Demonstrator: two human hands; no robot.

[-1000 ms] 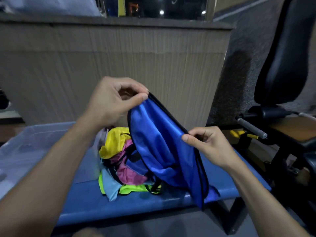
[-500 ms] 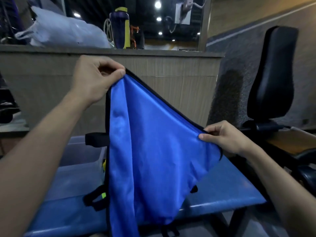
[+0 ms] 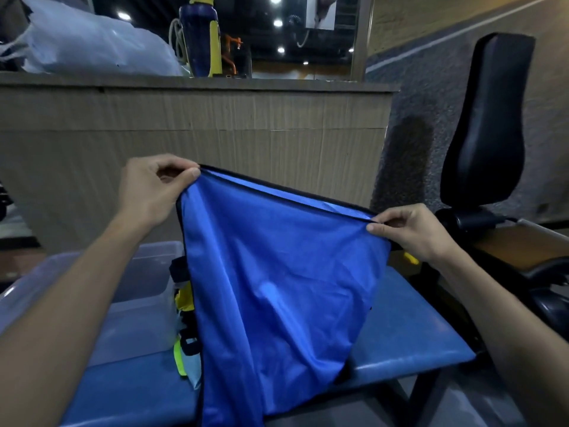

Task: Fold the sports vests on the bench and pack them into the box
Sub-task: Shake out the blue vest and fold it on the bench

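A blue sports vest [image 3: 277, 288] with black trim hangs spread out above the blue bench [image 3: 400, 328]. My left hand [image 3: 154, 189] pinches its upper left corner, and my right hand [image 3: 406, 229] pinches the upper right corner, lower than the left. The top hem runs taut between the two hands. Behind the vest, at its left edge, parts of a pile of yellow, light blue and neon vests [image 3: 184, 334] show on the bench; most of the pile is hidden. A clear plastic box [image 3: 144, 272] stands on the bench at the left.
A beige partition wall [image 3: 215, 127] rises behind the bench, with a white bag [image 3: 92, 47] and a blue and yellow bottle [image 3: 200, 35] on its ledge. A black padded exercise machine seat [image 3: 489, 118] stands at the right.
The vest has been pulled wider; my left hand dropped lower and my right hand moved further right, so the top hem is now stretched between them.
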